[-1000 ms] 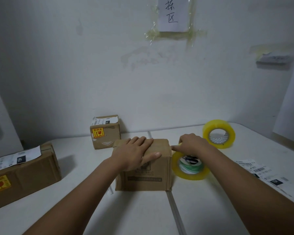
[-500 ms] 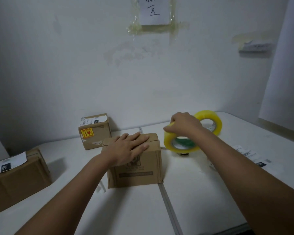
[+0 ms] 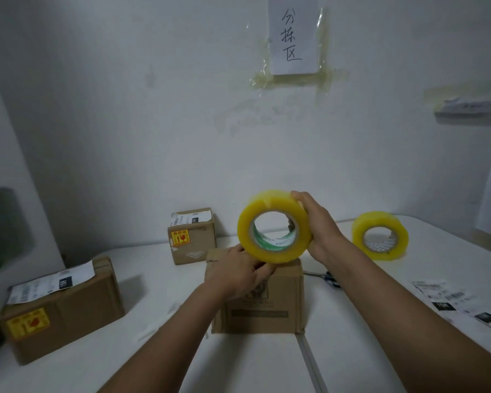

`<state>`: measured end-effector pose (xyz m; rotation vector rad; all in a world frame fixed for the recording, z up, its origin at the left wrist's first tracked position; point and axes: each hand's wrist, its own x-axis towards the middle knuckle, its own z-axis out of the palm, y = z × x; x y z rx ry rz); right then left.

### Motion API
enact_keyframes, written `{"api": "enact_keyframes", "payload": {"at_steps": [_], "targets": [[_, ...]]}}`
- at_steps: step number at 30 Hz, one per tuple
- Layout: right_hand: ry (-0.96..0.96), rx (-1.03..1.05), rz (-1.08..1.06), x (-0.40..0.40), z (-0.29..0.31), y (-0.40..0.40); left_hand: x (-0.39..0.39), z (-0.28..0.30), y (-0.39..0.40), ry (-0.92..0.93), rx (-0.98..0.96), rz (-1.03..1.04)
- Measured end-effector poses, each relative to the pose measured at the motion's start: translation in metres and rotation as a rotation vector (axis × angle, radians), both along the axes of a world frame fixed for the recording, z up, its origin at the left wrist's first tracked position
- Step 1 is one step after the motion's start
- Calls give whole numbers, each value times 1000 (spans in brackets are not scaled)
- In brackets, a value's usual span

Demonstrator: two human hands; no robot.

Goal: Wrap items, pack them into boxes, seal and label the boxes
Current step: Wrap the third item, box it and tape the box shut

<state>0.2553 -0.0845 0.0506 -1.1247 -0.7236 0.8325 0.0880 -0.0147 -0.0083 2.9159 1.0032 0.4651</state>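
Note:
A small brown cardboard box (image 3: 260, 307) stands on the white table (image 3: 238, 364) in front of me. Above its top I hold a yellow roll of clear packing tape (image 3: 274, 225) upright. My right hand (image 3: 318, 228) grips the roll's right side, fingers curled over its outer face. My left hand (image 3: 238, 272) is under the roll's lower left edge, fingertips pinching at the tape there, with its wrist over the box top. The free end of the tape is too small to make out.
A second yellow tape roll (image 3: 380, 235) stands at the right. A small labelled box (image 3: 192, 235) sits near the wall, a larger labelled box (image 3: 57, 307) at the left. Shipping labels (image 3: 454, 302) lie at the right; a dark small tool (image 3: 328, 277) lies beside the box.
My right hand lifted the tape roll from the table beside the box to above its top. My left hand left the box lid and came up to the roll's lower edge.

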Motion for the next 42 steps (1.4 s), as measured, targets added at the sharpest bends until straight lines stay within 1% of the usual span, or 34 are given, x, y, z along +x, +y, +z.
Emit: {"api": "enact_keyframes", "payload": {"at_steps": [2, 5, 6, 9, 12, 14, 17, 20, 23, 25, 30, 34, 37, 39, 42], "targets": [[80, 3, -20, -2, -9, 3, -1, 1, -1, -69, -37, 3], [193, 18, -44, -1, -19, 3, -2, 5, 6, -136, -258, 28], [201, 17, -53, -1, -22, 3, -3, 5, 9, -201, -346, 54], [151, 19, -92, -1, -28, 2, -9, 9, 12, -531, -641, 101], [95, 27, -103, -2, -27, 4, -14, 12, 14, -749, -789, 122], [52, 18, -115, -3, -25, 5, -19, 12, 18, -842, -862, 106], [-3, 6, -130, -3, -25, 7, -25, 14, 18, -1008, -1016, -22], [-49, 3, -133, -5, -24, 7, -27, 20, 11, -1086, -1103, -109], [-110, -6, -133, -8, -20, 7, -27, 23, 9, -1193, -1196, -75], [-147, -11, -138, -9, -17, 7, -26, 24, 10, -1237, -1223, -27], [-226, -13, -142, -14, -11, 6, -25, 27, 18, -1164, -1275, 33], [-272, -32, -152, -18, -8, 3, -25, 29, 27, -1208, -1343, 121], [-317, -56, -109, -16, -5, 0, -23, 31, 25, -1205, -1351, 163], [-408, -85, -73, -12, -1, -2, -22, 31, 22, -1177, -1330, 183], [-629, -108, -58, -5, 15, -1, -21, 31, 19, -1130, -1298, 177]]}}
